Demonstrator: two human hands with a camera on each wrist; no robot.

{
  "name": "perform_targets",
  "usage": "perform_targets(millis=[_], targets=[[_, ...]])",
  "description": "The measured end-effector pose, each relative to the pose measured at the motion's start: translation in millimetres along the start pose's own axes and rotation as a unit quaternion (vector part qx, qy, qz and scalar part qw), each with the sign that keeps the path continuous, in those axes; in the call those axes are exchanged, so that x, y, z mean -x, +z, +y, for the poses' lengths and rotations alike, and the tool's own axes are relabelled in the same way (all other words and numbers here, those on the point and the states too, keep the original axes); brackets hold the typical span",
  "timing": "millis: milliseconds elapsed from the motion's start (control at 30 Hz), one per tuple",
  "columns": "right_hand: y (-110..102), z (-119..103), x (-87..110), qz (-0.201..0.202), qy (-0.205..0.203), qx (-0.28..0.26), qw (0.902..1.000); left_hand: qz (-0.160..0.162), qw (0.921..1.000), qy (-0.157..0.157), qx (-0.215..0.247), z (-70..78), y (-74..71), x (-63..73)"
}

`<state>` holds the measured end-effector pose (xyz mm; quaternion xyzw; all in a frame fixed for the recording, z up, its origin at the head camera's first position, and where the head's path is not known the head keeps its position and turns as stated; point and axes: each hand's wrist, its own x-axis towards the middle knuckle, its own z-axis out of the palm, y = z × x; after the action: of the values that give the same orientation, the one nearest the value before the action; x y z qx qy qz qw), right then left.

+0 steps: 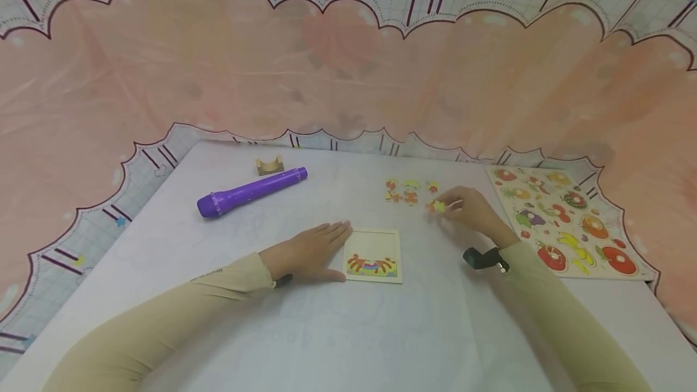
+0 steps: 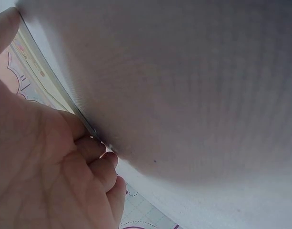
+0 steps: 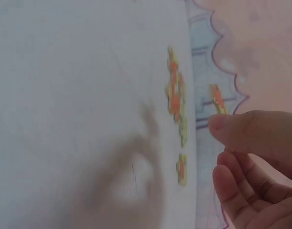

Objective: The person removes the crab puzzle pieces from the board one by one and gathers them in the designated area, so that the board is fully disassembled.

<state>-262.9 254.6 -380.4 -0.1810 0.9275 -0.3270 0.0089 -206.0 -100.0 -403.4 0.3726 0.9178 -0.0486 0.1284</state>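
Note:
A small square wooden puzzle tray [image 1: 376,238] lies on the table, its bottom strip filled with orange and rainbow-coloured pieces [image 1: 372,266]. My left hand [image 1: 310,251] lies flat with extended fingers against the tray's left edge; in the left wrist view its fingertips [image 2: 107,164] touch that edge. To the tray's upper right, my right hand [image 1: 471,213] pinches a yellow and orange puzzle piece [image 3: 217,98] between thumb and fingers, raised above the table. Several loose puzzle pieces [image 1: 411,192] lie just left of this hand.
A purple toy microphone [image 1: 253,191] lies at the left, with a wooden block [image 1: 270,166] with a curved notch behind it. At the right is a fruit puzzle board [image 1: 544,198]. A patterned cloth [image 1: 348,77] hangs behind the white table [image 1: 348,343].

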Motion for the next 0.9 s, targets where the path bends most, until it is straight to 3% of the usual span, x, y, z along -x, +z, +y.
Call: perform_targets(millis=[200,433,667,900], targets=[[-8.8,15.8,-13.7,0.003,0.016,-0.006,0.9998,-0.001,1.0000,-0.001,0.010,0.2,-1.2,1.6],[-7.9,17.8,-23.0,0.001,0.035,-0.021,0.9992,0.000,1.0000,-0.003,0.007,-0.4,0.1,0.8],[2.0,27.9,-31.7,0.013,0.011,-0.065,0.9978,0.007,1.0000,0.006,0.002,-0.9,0.6,1.2],[10.5,29.2,-42.3,-0.011,0.082,-0.051,0.9953,0.008,0.9999,0.006,-0.001,-2.5,2.5,0.5]])
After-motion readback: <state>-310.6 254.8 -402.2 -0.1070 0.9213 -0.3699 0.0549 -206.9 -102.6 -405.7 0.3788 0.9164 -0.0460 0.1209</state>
